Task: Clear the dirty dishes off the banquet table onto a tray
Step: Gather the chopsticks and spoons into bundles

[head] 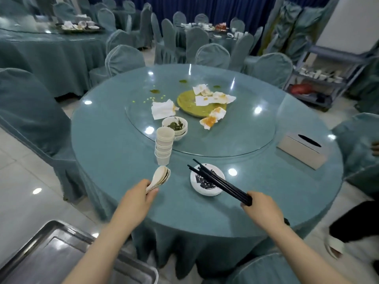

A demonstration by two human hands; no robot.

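Note:
My left hand (136, 196) grips a stack of white soup spoons (161, 176) above the near edge of the round banquet table (114, 152). My right hand (260, 206) holds a bundle of black chopsticks (217, 181), whose tips hang over a small white dish (205, 182) with dark scraps. A stack of white cups (164, 145) stands just beyond the spoons. Behind it are stacked bowls (176, 127) with green leftovers. A yellow-green plate (194, 105) under soiled napkins lies on the glass turntable (235, 136). A metal tray (53, 257) sits at the lower left, below the table.
A silver tissue box (301, 149) lies on the table's right side. Covered chairs (123, 60) ring the table. A person's leg and shoe (336, 240) are at the right. A service cart (320, 78) stands at the back right. Other tables hold dishes behind.

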